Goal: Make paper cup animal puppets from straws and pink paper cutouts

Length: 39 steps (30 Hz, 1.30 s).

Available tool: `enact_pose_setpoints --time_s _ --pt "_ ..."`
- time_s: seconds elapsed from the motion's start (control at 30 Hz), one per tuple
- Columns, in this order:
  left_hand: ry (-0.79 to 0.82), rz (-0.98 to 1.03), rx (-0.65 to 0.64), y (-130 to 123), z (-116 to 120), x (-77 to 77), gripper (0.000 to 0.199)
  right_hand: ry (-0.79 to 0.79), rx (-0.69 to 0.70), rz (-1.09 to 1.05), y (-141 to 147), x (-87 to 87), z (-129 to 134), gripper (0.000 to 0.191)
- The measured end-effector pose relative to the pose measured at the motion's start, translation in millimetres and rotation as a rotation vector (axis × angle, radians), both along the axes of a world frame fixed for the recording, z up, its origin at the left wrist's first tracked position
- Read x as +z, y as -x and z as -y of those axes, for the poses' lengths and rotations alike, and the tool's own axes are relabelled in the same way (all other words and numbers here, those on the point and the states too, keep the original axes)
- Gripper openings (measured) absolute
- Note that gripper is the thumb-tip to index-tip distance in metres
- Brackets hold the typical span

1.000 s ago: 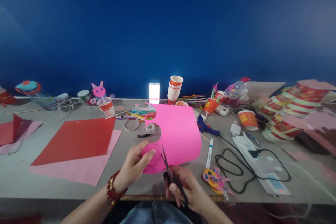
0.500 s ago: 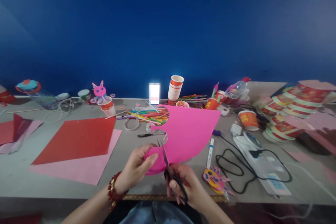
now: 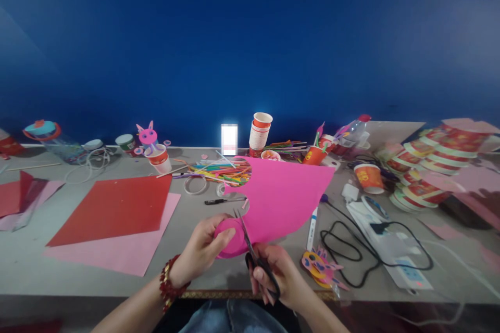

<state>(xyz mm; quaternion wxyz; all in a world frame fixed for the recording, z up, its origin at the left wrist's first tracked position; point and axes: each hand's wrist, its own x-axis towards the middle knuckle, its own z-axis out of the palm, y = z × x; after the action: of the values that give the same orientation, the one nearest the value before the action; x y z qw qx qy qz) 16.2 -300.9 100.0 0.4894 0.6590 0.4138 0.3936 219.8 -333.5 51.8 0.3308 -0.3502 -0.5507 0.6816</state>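
My left hand (image 3: 211, 242) pinches the rounded part of a bright pink paper sheet (image 3: 285, 197), thumb on top. That round part (image 3: 233, 239) carries a curved outline. My right hand (image 3: 273, 273) is closed round the black handles of a pair of scissors (image 3: 250, 244). Their blades lie along the edge of the round part, slightly apart at the tips. The rest of the sheet spreads up and to the right, with curved bites cut from its left edge. A black pen (image 3: 222, 201) lies just beyond the blades.
Red paper (image 3: 117, 208) lies over pale pink paper at left. Colourful sticks (image 3: 219, 171) and stacked paper cups (image 3: 260, 135) are at the back. To the right are a marker (image 3: 312, 231), a paper mask (image 3: 322, 268), black cable and a power strip (image 3: 406, 268).
The far right corner of the pink sheet has swung slightly to the right, covering the marker's top. Both hands keep nearly the same place and hold.
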Motion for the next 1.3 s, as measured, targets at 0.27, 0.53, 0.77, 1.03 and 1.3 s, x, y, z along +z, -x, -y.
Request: enact_pose_setpoints --time_s 0.27,0.53,0.77,1.03,1.3 --pt "0.014 0.0 -0.008 0.6 -1.0 -3.7 0.033 0.028 0.017 -0.006 -3.9 -0.4 -1.4 0.058" --pt "-0.035 -0.05 -0.023 2.9 -2.8 -2.4 0.033 0.033 0.017 0.005 -5.4 3.0 -1.6 0.056" --pt "-0.057 -0.082 -0.03 5.2 -3.8 -4.3 0.035 0.04 0.013 0.004 -5.0 1.4 -0.8 0.057" --pt "-0.065 -0.109 -0.056 7.5 -5.3 1.2 0.034 0.041 0.021 0.027 -7.2 1.7 -1.3 0.059" --pt "-0.054 -0.145 -0.08 8.8 -7.1 11.1 0.035 0.042 0.024 0.062 -9.5 0.6 -1.1 0.057"
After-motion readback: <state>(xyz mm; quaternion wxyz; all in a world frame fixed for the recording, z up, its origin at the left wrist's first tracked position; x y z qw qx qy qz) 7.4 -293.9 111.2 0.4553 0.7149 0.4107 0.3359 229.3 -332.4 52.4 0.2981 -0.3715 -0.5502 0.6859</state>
